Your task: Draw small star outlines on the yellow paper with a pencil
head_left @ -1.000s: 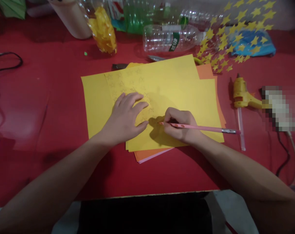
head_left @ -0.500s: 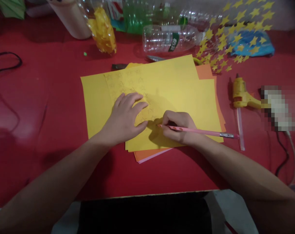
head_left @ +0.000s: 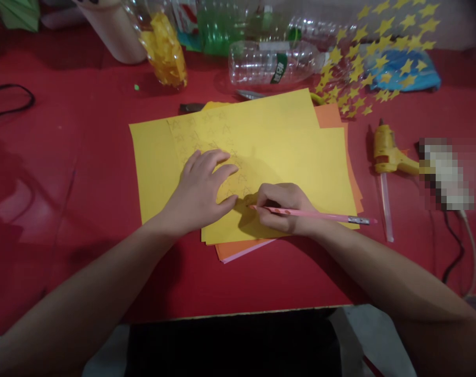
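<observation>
My right hand (head_left: 283,209) grips a pink pencil (head_left: 320,213), its tip down on a yellow sheet of paper (head_left: 296,152). Several small pencilled stars (head_left: 213,144) run across the left part of the yellow paper, some of them hidden beneath my left hand. Lying on that paper with fingers spread, my left hand (head_left: 202,191) holds nothing; its thumb is close to the pencil tip. Orange sheets (head_left: 330,115) and a pink edge (head_left: 245,252) stick out from under the yellow paper.
A yellow glue gun (head_left: 385,149) with a clear glue stick lies on the right. Behind the paper are a clear bottle (head_left: 257,63), a container of yellow pieces (head_left: 167,52), a cluster of yellow stars (head_left: 355,65) and a blue packet (head_left: 406,70). The table (head_left: 84,183) is red.
My right hand has shifted slightly left and down, taking the pencil tip with it. My left hand stays in the same place on the paper.
</observation>
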The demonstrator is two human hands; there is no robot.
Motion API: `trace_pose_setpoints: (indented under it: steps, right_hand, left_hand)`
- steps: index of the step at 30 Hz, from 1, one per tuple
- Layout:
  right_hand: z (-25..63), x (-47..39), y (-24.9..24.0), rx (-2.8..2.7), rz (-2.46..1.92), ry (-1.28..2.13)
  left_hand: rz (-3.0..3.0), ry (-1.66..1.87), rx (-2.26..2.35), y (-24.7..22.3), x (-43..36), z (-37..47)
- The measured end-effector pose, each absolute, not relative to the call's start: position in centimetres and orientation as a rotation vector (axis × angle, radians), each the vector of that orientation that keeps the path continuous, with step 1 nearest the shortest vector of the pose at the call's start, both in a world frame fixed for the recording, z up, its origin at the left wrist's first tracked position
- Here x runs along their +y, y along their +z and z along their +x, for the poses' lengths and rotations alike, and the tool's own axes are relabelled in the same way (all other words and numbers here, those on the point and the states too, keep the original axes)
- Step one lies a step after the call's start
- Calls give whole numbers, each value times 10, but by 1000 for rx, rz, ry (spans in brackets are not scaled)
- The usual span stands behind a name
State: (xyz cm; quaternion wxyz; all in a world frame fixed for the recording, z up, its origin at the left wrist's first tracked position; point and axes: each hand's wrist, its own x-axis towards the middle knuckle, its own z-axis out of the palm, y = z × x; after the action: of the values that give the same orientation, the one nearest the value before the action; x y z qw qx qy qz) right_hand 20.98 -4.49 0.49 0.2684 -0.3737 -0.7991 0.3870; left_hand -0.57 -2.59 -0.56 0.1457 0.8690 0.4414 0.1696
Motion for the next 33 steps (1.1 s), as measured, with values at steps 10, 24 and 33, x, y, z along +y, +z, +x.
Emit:
trace_pose_setpoints:
  steps: [10, 24, 33]
  right_hand:
    - [210, -44, 3, -2138, -999, 1084]
    - [211, -42, 1, -2091, -970, 1112]
    - [207, -43, 2, -1514, -1364, 1021]
  left_hand:
    - [2497, 485, 1270, -5, -26, -5]
    - [2507, 459, 1287, -4, -26, -5]
    - [2496, 505, 1270, -6, -28, -8]
